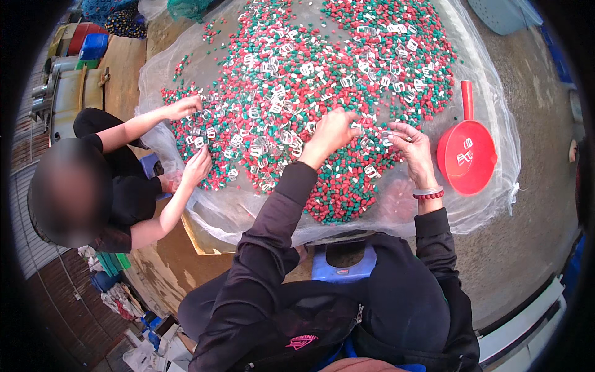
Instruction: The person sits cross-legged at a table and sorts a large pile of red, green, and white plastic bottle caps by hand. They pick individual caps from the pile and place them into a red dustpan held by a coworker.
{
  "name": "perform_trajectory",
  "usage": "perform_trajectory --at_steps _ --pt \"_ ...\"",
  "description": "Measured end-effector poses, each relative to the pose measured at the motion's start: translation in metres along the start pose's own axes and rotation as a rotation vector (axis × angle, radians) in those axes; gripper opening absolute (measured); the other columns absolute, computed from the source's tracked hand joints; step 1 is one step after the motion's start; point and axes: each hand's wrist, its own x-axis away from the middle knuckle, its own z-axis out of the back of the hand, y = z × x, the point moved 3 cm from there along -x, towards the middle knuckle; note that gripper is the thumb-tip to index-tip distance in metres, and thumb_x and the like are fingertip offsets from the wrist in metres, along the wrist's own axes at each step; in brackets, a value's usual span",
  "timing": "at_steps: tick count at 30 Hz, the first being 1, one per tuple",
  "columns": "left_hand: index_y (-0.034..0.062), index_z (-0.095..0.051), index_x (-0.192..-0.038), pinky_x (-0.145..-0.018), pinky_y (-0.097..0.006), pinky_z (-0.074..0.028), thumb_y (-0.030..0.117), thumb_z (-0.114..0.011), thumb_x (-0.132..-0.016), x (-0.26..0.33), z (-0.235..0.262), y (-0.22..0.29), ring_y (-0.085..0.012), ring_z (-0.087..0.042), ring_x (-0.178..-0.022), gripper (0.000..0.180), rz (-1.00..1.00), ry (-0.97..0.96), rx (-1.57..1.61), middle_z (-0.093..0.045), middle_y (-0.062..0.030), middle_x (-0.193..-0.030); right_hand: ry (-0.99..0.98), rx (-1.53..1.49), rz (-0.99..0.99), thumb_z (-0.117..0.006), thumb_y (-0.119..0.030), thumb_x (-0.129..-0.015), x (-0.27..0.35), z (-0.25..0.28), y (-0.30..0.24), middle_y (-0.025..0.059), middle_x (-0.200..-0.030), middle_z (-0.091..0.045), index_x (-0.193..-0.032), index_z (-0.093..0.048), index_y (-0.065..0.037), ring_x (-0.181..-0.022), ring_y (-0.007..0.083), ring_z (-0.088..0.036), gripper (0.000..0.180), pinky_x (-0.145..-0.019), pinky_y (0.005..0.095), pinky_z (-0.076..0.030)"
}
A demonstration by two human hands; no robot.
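Observation:
Small red and green cone-shaped pieces (338, 201) are spread thickly over a sheet-covered table, with many white and clear slotted buckles (370, 171) among them. Over the middle of the pile, my left hand (333, 133) has its fingers drawn together; what they hold, if anything, is too small to make out. My right hand (414, 150), with a red bead bracelet at its wrist, pinches a pale buckle (387, 139) between thumb and fingers. To its right lies a red plastic scoop (446, 162), handle pointing away from me, with a few buckles in its bowl.
A co-worker (118, 167) sits at the left, both hands in the pile. Translucent sheeting (499, 118) hangs over the table's edges. A blue stool (344, 266) stands by my legs. At the far right is a pale blue basket (505, 15); containers (93, 46) stand at the far left.

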Motion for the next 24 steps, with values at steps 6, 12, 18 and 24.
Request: perform_trajectory --at_steps 6,12,18,24 --pt "0.0053 -0.063 -0.084 -0.065 -0.038 -0.048 0.025 -0.074 -0.077 0.010 -0.001 -0.003 -0.0226 -0.061 -0.072 0.023 0.040 0.088 0.174 -0.057 -0.0094 -0.079 0.134 0.264 0.202 -0.067 -0.005 -0.079 0.004 0.006 -0.005 0.0035 -0.097 -0.072 -0.120 -0.063 -0.011 -0.083 0.0092 -0.063 0.041 -0.077 0.0249 -0.049" --pt "0.0081 -0.059 -0.090 -0.040 -0.017 -0.031 0.017 -0.064 -0.087 0.032 0.017 0.007 -0.0042 -0.051 -0.061 0.011 0.331 -0.122 1.644 -0.057 0.0018 -0.076 0.241 0.976 0.459 -0.061 -0.002 -0.076 0.013 -0.003 -0.017 0.0057 -0.080 -0.066 -0.139 -0.042 -0.019 -0.078 0.0262 -0.063 0.068 -0.077 0.0364 -0.048" --pt "0.0035 -0.061 -0.102 -0.058 -0.035 -0.051 0.011 -0.068 -0.081 0.019 -0.020 0.013 -0.0215 -0.063 -0.077 0.023 0.061 -0.044 0.596 -0.061 -0.0066 -0.087 0.198 0.674 0.506 -0.058 0.008 -0.074 0.010 0.001 -0.022 0.0119 -0.079 -0.061 -0.142 -0.038 -0.019 -0.069 0.0250 -0.061 0.076 -0.068 0.0384 -0.049" --pt "0.0023 -0.060 -0.090 -0.068 -0.043 -0.050 0.020 -0.070 -0.080 0.026 -0.041 0.019 -0.0348 -0.062 -0.080 0.022 0.081 0.005 0.124 -0.057 -0.0146 -0.089 0.257 0.760 0.462 -0.066 0.004 -0.071 0.011 0.018 -0.019 0.0040 -0.075 -0.057 -0.131 -0.054 -0.016 -0.067 0.0146 -0.055 0.064 -0.066 0.0289 -0.048"
